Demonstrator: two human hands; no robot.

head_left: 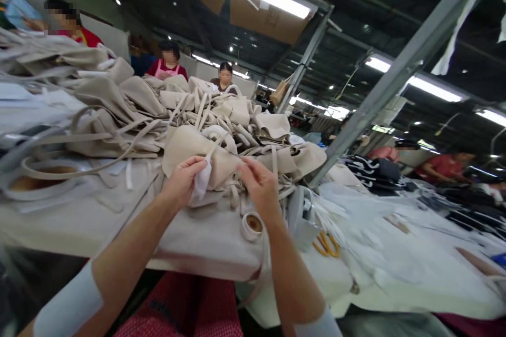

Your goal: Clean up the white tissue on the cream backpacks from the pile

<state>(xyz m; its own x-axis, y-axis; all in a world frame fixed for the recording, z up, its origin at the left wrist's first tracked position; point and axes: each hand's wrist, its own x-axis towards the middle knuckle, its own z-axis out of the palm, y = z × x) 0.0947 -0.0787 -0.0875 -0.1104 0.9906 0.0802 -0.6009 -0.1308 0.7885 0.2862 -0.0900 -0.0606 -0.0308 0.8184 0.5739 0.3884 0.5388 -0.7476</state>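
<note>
My left hand (185, 179) is closed, thumb against fingers, on a small white piece (202, 179) that hangs in front of a beige bag piece (190, 145). Just to the right, my right hand (256, 181) has its fingertips pinched together at the right edge of the same beige piece; what lies between them is too small to make out. Behind both hands rises a large heap of beige bag parts and straps (237, 110). A roll of tape (252, 225) lies below my right hand, near the table's front edge.
Yellow-handled scissors (326, 245) lie to the right, beside white strips and sheets (356, 221). A larger tape roll (43, 179) is at the left. A slanted metal post (371, 100) stands at the right. Several people sit beyond the heaps, near black items (379, 171).
</note>
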